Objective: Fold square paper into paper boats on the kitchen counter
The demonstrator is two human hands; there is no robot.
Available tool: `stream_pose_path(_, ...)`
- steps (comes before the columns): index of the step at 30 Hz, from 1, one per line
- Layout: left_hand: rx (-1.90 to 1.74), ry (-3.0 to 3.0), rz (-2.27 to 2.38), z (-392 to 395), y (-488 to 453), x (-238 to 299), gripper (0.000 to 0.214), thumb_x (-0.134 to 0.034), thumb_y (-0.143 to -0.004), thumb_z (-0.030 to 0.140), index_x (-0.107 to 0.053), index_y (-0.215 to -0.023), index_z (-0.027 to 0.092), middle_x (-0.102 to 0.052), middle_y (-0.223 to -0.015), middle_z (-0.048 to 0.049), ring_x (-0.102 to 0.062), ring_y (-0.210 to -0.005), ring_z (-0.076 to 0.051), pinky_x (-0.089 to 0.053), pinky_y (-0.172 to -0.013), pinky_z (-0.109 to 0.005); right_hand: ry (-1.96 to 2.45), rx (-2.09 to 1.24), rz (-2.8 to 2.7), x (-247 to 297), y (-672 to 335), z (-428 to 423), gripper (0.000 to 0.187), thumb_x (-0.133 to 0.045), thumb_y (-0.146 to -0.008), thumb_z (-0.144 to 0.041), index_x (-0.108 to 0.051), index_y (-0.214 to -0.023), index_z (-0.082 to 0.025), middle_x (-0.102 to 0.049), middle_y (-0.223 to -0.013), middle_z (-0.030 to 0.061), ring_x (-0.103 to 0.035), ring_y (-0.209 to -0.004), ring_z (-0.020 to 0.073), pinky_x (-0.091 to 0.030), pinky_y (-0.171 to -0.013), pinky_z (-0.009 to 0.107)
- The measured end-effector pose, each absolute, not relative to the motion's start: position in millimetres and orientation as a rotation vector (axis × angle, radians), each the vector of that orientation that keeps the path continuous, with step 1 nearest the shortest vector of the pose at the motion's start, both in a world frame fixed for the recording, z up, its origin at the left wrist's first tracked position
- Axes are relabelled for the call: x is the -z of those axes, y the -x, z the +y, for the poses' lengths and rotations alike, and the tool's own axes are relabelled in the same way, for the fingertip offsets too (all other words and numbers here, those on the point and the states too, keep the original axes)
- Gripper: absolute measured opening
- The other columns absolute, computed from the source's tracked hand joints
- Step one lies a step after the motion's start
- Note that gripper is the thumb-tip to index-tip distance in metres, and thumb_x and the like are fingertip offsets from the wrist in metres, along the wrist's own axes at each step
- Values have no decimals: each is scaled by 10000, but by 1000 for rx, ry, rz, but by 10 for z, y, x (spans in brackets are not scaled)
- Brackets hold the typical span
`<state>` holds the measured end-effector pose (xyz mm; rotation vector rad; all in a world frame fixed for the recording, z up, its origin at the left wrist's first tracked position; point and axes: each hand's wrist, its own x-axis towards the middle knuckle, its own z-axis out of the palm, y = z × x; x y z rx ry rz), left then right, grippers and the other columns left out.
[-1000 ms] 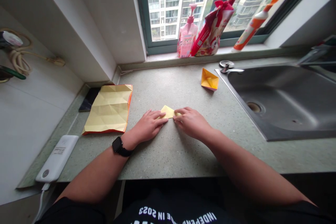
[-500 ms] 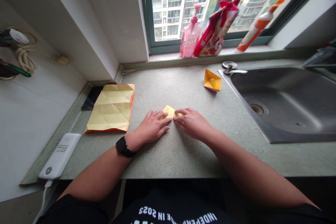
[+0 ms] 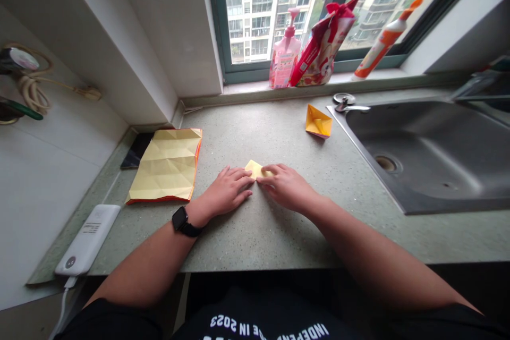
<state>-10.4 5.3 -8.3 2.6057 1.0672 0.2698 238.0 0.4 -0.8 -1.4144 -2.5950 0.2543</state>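
Note:
A small piece of folded yellow paper lies on the counter between my hands, its pointed top facing away from me. My left hand, with a black watch on the wrist, rests its stretched fingers on the paper's left side, thumb apart. At the right side, my right hand has its bent fingers and thumb closed on the paper near its lower edge. Fingers cover both sides of the paper. Farther off to the right stands an orange folded paper piece.
Creased yellow sheets with orange undersides lie at left, partly over a dark flat object. A white power bank with a cable sits near the front left. At right is a steel sink; a pink pump bottle stands by the window.
The view has shifted slightly, so everything sits a little farther left. Both hands stay at the small folded paper, with barely any movement of the fingers.

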Motion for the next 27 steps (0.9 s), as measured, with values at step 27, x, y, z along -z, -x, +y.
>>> stream_pose_path(27, -325, -2640, 1285, 43, 285, -50, 253, -609, -1091, 307, -859, -1105, 274, -772, -1393, -55, -658, -1314, -331, -444, -1192, -616, 1696, -240, -2565, -162, -2481, 10, 298, -603, -1065, -310, -899, -1081, -287, -663, -1523, 144, -586, -1360, 396, -555, -1043, 504)
